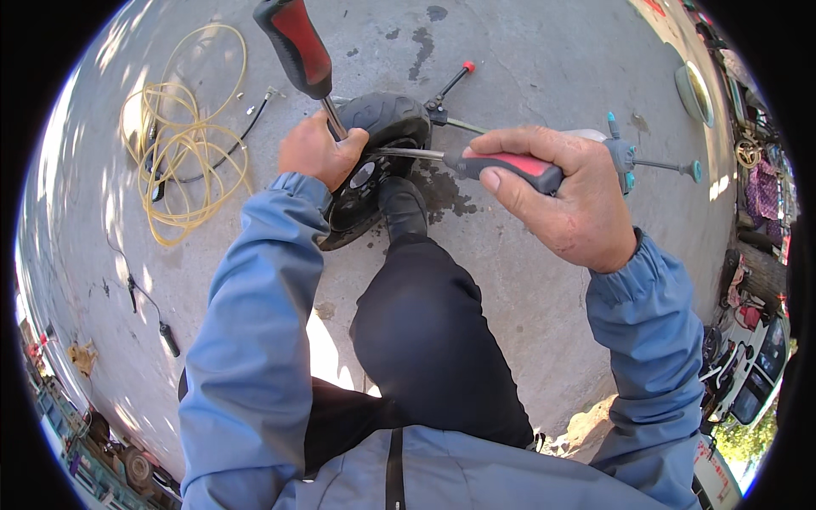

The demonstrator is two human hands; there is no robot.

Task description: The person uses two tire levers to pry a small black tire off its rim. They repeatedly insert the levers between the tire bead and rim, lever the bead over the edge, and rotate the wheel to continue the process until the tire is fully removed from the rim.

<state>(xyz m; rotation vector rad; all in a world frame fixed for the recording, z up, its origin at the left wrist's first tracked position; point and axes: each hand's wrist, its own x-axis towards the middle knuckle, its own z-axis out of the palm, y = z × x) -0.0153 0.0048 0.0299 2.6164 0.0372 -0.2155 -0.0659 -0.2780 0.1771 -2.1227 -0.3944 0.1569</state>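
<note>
A black tyre on a black wheel [387,119] lies tilted on the concrete in front of me, and my booted foot [403,208] presses against it. My left hand [316,149] is closed at the tyre's left edge, around the lower shaft of a pry bar [293,47] whose red and black handle sticks up. The tip of that bar is hidden. My right hand [565,191] grips the red and black handle of a second pry bar [510,170]. Its metal shaft points left, almost level, across the wheel, with its end near the bead and my left thumb.
A tangled yellow air hose [183,161] lies to the left, with a cable and black handle [168,338] nearer me. Beyond the wheel is a metal rod tool with a red tip [467,68]. A grey-teal tool [625,155] and a round basin [694,93] are right.
</note>
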